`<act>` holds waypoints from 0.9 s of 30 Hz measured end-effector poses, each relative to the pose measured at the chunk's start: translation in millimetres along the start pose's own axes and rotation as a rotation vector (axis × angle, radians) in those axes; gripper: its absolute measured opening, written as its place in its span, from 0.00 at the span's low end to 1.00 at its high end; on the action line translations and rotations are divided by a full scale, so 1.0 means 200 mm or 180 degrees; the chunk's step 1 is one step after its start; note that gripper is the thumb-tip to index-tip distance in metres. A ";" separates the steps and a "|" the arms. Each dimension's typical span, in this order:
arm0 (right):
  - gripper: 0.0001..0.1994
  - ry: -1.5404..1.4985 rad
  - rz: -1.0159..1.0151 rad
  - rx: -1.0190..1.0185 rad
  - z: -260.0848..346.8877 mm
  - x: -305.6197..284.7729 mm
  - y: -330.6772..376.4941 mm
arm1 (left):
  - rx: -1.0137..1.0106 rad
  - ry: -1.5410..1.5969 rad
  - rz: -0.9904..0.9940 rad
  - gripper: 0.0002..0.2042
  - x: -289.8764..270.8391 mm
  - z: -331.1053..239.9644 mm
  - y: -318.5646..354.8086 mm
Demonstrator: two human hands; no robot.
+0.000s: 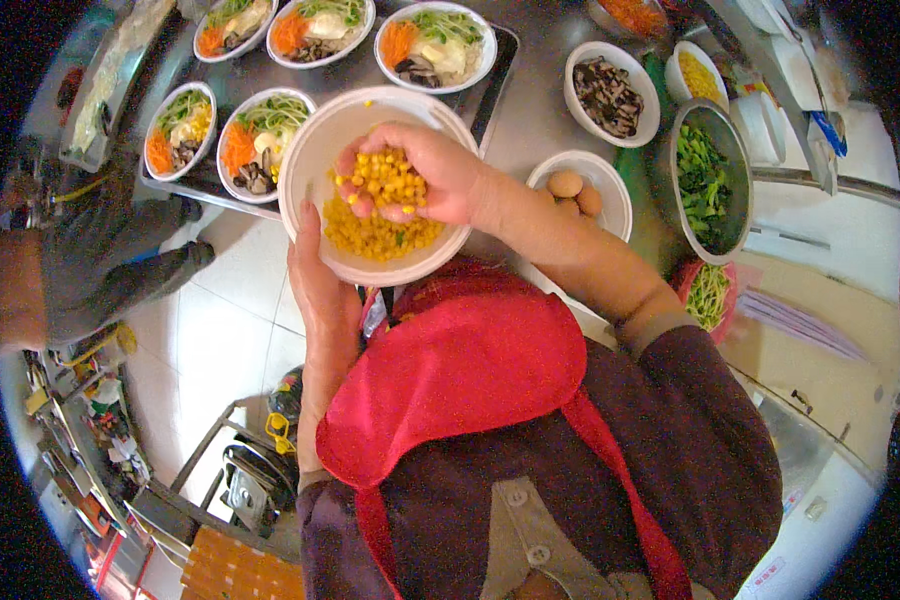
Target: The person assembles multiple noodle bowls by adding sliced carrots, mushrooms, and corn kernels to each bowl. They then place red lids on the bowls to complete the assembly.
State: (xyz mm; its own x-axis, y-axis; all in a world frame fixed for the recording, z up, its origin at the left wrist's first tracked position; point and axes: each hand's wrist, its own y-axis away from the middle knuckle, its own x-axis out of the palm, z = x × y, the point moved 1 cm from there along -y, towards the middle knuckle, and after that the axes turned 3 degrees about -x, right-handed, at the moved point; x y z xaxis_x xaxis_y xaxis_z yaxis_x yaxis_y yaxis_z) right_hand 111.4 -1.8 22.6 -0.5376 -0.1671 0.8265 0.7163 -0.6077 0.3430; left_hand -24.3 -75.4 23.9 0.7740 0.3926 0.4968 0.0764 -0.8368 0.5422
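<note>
- Over the near side of the tray, as the camera sees it, the large white bowl of corn is held by the left hand, thumb hooked at the rim; its other fingers are hidden, probably supporting it underneath.
- Inside that bowl, the right hand is cupped around a heap of kernels, with more corn lying below.
- Such a cupped grip, kept within the walls, likely stops loose pieces from scattering.
- On the tray, five smaller white bowls show, with shredded carrot, sprouts and dark slices; the near-left one also has yellow kernels.
- To the right, on the desk, stand a bowl of sliced mushrooms, a bowl of brown eggs and a metal bowl of greens, seemingly grouped for easy reach.
</note>
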 end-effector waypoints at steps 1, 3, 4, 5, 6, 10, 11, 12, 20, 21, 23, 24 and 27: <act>0.15 0.0013 -0.0093 0.0027 0.02 0.01 0.00 | -0.0016 -0.0002 -0.0032 0.23 0.01 0.00 0.00; 0.15 0.0027 -0.0259 0.0061 0.05 0.03 0.01 | -0.0037 -0.0037 -0.0091 0.23 0.02 -0.01 -0.03; 0.15 -0.0028 -0.0433 0.0063 0.04 0.04 0.02 | -0.0075 0.0072 -0.0159 0.23 0.02 0.01 -0.03; 0.14 -0.0009 -0.0417 0.0083 0.03 0.02 0.01 | -0.0078 0.0071 -0.0129 0.23 0.03 0.01 -0.04; 0.14 0.0009 -0.0401 0.0101 0.03 -0.01 0.00 | -0.0082 0.0069 -0.0096 0.23 0.04 0.00 -0.04; 0.13 -0.0080 -0.0111 0.0255 0.01 -0.10 -0.05 | -0.0061 0.0003 -0.0076 0.23 0.04 0.00 -0.07; 0.12 -0.0133 0.0106 0.0276 0.02 -0.11 -0.05 | -0.0072 -0.0013 -0.0066 0.23 0.04 0.01 -0.07; 0.13 0.0141 -0.0091 0.0185 0.02 -0.11 -0.05 | -0.0069 -0.0011 -0.0072 0.23 0.04 0.01 -0.08; 0.16 0.3395 -0.0803 -0.1413 -0.06 -0.08 -0.08 | -0.0164 -0.0161 -0.0120 0.22 0.04 0.05 -0.10; 0.16 0.3944 -0.0706 -0.1784 -0.06 -0.10 -0.08 | -0.0171 -0.0188 -0.0156 0.22 0.05 0.05 -0.10; 0.15 0.3356 -0.0558 -0.1438 -0.05 -0.10 -0.08 | -0.0244 -0.0112 -0.0084 0.23 0.03 0.07 -0.12; 0.15 0.2796 -0.0565 -0.1092 -0.03 -0.08 -0.07 | -0.0252 -0.0117 -0.0062 0.24 0.03 0.07 -0.12; 0.15 0.1574 -0.0460 -0.0570 0.06 -0.10 -0.05 | -0.0248 -0.0160 -0.0183 0.25 0.04 0.07 -0.12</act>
State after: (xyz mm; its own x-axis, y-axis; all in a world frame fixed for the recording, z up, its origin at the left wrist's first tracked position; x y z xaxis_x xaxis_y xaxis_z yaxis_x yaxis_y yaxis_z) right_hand 120.7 16.8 9.3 -0.8011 -0.3909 0.4532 0.5557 -0.7672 0.3204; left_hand -10.4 -58.6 5.3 0.8005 0.4179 0.4296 0.0741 -0.7804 0.6209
